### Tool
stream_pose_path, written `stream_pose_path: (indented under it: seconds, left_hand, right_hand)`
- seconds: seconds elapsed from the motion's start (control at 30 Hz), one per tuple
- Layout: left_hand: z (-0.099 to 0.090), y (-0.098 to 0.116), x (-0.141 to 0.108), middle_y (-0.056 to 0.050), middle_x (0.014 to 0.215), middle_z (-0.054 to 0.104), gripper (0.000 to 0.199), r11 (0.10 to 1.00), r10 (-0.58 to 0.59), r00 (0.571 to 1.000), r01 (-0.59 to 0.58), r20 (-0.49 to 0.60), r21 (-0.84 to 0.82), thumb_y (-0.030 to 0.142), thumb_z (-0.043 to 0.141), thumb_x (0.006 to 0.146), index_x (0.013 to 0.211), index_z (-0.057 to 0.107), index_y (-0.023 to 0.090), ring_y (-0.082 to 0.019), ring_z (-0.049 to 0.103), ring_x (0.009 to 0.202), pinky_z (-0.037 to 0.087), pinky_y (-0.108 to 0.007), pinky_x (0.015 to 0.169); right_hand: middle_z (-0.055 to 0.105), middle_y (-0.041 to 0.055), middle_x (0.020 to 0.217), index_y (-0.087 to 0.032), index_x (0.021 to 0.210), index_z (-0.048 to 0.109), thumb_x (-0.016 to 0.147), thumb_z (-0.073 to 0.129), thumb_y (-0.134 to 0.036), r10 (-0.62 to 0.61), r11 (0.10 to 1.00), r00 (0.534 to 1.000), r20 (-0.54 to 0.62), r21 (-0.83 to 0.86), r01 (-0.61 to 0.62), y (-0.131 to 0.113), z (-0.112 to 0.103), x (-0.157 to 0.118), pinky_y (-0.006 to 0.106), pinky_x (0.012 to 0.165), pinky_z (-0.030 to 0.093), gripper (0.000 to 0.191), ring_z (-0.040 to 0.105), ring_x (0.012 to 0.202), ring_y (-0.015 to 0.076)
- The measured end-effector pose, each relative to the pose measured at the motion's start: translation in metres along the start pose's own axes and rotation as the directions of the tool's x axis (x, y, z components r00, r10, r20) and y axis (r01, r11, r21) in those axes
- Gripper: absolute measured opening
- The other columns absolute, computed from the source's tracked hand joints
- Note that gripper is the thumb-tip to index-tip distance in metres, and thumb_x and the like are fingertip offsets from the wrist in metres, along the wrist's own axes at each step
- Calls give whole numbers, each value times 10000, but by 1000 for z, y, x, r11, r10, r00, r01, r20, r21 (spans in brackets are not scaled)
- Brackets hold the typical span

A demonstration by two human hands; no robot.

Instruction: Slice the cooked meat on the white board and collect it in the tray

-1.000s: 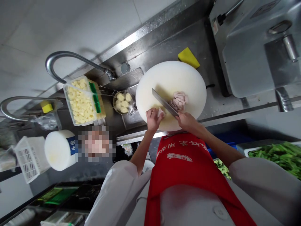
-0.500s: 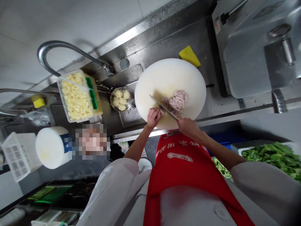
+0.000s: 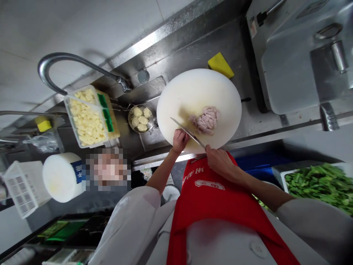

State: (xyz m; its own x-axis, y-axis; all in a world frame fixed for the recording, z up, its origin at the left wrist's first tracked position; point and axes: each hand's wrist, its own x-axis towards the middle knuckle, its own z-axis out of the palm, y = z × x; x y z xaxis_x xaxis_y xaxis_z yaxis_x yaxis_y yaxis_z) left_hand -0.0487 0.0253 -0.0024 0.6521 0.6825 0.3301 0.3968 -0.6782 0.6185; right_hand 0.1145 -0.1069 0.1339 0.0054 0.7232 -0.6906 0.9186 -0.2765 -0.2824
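My right hand (image 3: 219, 159) is closed round the handle of a kitchen knife (image 3: 190, 135). Its blade slants to the upper left, low over a round white cutting board (image 3: 176, 90). At the board's near left edge my left hand (image 3: 180, 140) is curled, knuckles close against the blade's near side. Its fingers press on a pale piece of meat, mostly hidden by the hand and blade. A heap of sliced pale pink meat (image 3: 208, 119) lies on the board, just beyond the knife and to its right.
Left of the board stand a strainer of peeled, pale round pieces (image 3: 142, 119) and a clear tub of pale cubes (image 3: 88, 121) under a faucet (image 3: 79, 55). A yellow sponge (image 3: 220, 65) lies behind the board. Another person (image 3: 110, 167) is at left. Leafy greens (image 3: 320, 186) fill a container at lower right.
The knife has come toward me and to the left, its blade sliding away from the sliced heap. My left hand has shifted only slightly. The view has tilted a little.
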Motion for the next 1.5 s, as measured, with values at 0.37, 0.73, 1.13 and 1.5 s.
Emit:
stream_pose_path:
  seconds: [0.37, 0.73, 1.13, 1.5]
  left_hand:
    - [-1, 0, 0, -70, 829, 579, 215, 1000, 1, 1000, -1, -10, -15, 305, 498, 984, 841, 601, 183, -190, 534, 868, 471, -333, 768]
    - [-3, 1, 0, -97, 917, 629, 193, 998, -35, 999, 37, 27, -58, 305, 493, 986, 957, 634, 177, -203, 568, 954, 496, -359, 834]
    - [-2, 3, -4, -107, 1001, 642, 179, 998, -44, 999, 43, -16, -33, 286, 507, 982, 1065, 624, 180, -198, 578, 1000, 501, -372, 889]
    - [-3, 1, -5, -84, 877, 614, 179, 998, -62, 998, 62, 22, -28, 302, 511, 976, 900, 626, 188, -207, 564, 926, 493, -362, 826]
  right_hand:
    - [723, 194, 958, -92, 1174, 493, 964, 353, -122, 7, 1000, 999, 40, -2, -7, -7, -13, 6, 305, 751, 500, 254, 719, 940, 267]
    - [715, 187, 968, -76, 1177, 523, 948, 347, -96, -16, 1000, 1000, 6, 7, 16, -7, -11, 22, 305, 760, 505, 290, 715, 938, 259]
    - [689, 211, 1056, -74, 1191, 526, 974, 304, -154, -56, 995, 988, -143, 71, 67, 4, -37, 52, 317, 846, 462, 321, 661, 1034, 266]
    - [722, 181, 897, -86, 1144, 510, 951, 277, -80, 8, 999, 997, 79, 42, -12, -5, -20, 0, 321, 728, 510, 303, 726, 890, 273]
